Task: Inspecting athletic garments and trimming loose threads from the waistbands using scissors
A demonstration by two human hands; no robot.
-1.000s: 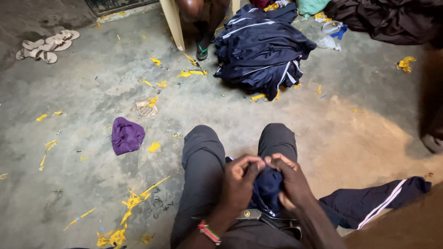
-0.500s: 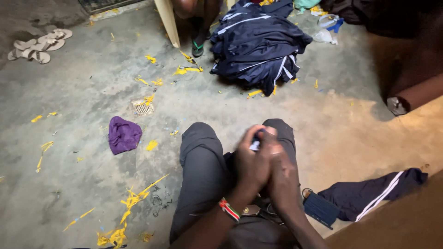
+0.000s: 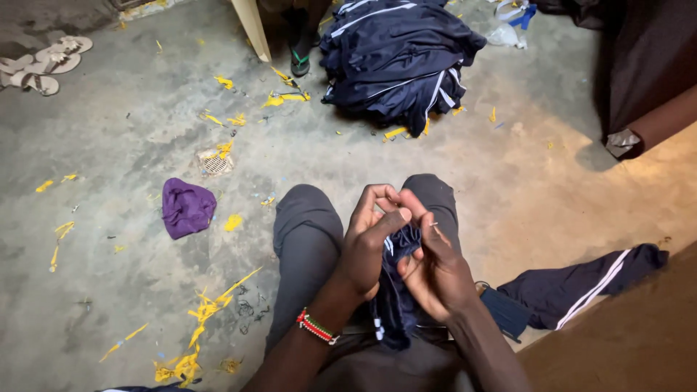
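Far left, pale sandals (image 3: 43,64) are lying on the concrete floor (image 3: 131,131), with a purple cloth (image 3: 186,207) nearer. Over the lap, the left hand (image 3: 370,243) and right hand (image 3: 434,270) are pinching a navy garment (image 3: 396,301) between them, fingers closed on its top edge. Far right, a pile of navy clothes (image 3: 398,58) is sitting.

We see dim, uneven light: warm light falls from the right of the frame, the upper left stays grey, the upper right corner lies in deep shadow. Focus is sharp; edges bend slightly.
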